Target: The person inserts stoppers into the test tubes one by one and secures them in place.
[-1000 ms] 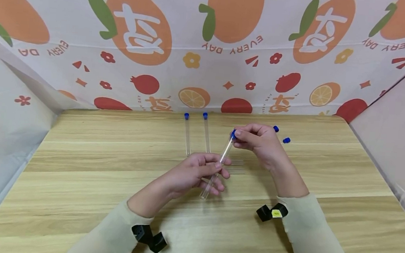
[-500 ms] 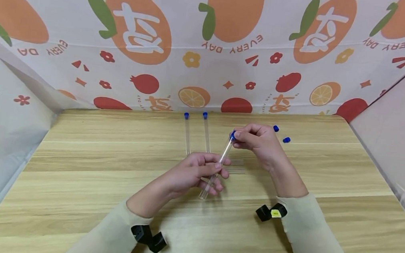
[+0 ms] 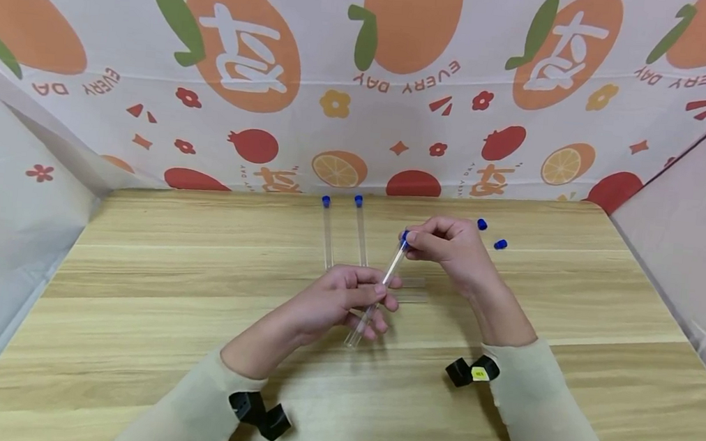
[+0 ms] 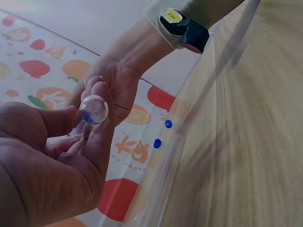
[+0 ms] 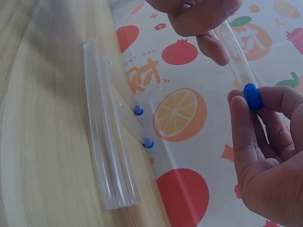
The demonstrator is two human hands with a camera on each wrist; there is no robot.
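Observation:
A clear test tube (image 3: 395,263) is tilted above the table, its rounded bottom toward the person. My left hand (image 3: 346,297) holds it around the middle, thumb on top and fingers beneath. At the tube's upper end, my right hand (image 3: 451,247) pinches a blue stopper (image 5: 252,97) between thumb and fingers. In the right wrist view the stopper sits at the tube's mouth; how deep it goes I cannot tell. The left wrist view looks at the tube's round end (image 4: 94,109), with blue showing through the glass.
Two stoppered tubes, one on the left (image 3: 327,236) and another beside it (image 3: 360,235), lie toward the back. Several uncapped tubes (image 5: 106,127) lie crosswise behind my left hand. Two loose blue stoppers (image 3: 500,244) rest at the back right. A printed cloth (image 3: 298,131) hangs behind the table.
Both hands keep their hold on the tube and stopper. The tube's bottom end has shifted very slightly left, and the stopper end has come down a touch.

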